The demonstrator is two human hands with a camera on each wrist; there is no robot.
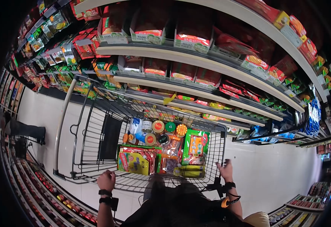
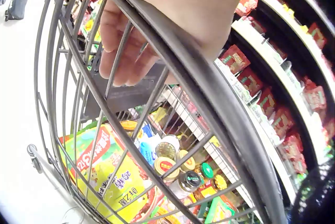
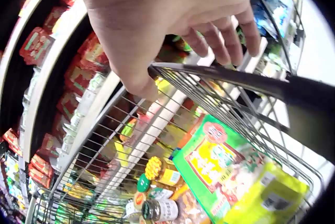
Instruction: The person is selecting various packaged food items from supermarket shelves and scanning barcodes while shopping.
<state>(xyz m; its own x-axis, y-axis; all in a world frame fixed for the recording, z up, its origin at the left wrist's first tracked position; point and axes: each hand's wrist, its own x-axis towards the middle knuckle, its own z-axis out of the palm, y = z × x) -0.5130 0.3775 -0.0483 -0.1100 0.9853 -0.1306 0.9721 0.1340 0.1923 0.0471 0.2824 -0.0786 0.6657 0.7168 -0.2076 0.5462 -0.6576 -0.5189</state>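
A wire shopping cart point(image 1: 224, 145) stands side-on before me with groceries inside. My left hand point(image 1: 106, 180) is on its near side rim, and in the left wrist view the fingers point(image 2: 119, 51) curl over the dark rim point(image 2: 209, 110). At the front corner is my right hand point(image 1: 226, 171). In the right wrist view its thumb point(image 3: 140, 84) lies at the rim corner, while loose fingers point(image 3: 230, 43) extend above the rim. Inside the cart are a green bag point(image 1: 191, 153), a yellow packet point(image 1: 137, 162), several lidded jars point(image 1: 158, 126) and yellow packages point(image 1: 190, 172).
Shelves point(image 1: 195, 56) of red packets run along the cart's far side. Pale floor point(image 1: 263, 166) extends to the right. More shelves point(image 1: 40, 189) line the lower left, where another person's leg point(image 1: 27, 130) shows. Blue packages point(image 1: 313, 113) hang at the right.
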